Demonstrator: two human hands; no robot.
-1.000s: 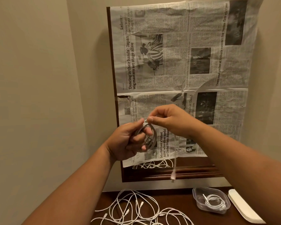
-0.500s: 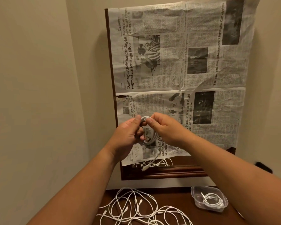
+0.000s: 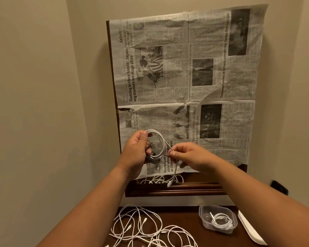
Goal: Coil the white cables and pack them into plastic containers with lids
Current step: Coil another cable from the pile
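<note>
Since the earlier frames, the two hands have been drawn apart: the right hand (image 3: 189, 155) has been moved down and to the right, away from the coil, and the cable's loose end has been pulled out with it.

The fingers (image 3: 172, 153) of the right hand are closed narrowly in a pinch on the free stretch of the white cable, just beside the coil. Below the pinch, the end of the cable is left hanging, and its plug (image 3: 169, 184) is seen dangling in front of the dark wooden frame (image 3: 185, 190).

The coiled cable (image 3: 158, 144) is held upright in the left hand (image 3: 136, 152). The thumb (image 3: 144, 135) is pressed on the top of the loops, and the other fingers are curled around the coil's left side, so the hand is closed on it. The coil is held in the air, well above the table.

Behind the hands, a sheet of newspaper (image 3: 185, 77) is seen covering the framed panel on the wall.

On the table (image 3: 182, 220), a tangle of loose white cables (image 3: 144, 230) is spread at the lower centre. To its right, a clear plastic container (image 3: 218, 221) is standing open, with one coiled cable (image 3: 221, 222) laid inside it. Just beside the container, at the right edge, a white lid (image 3: 249, 229) is partly seen.
</note>
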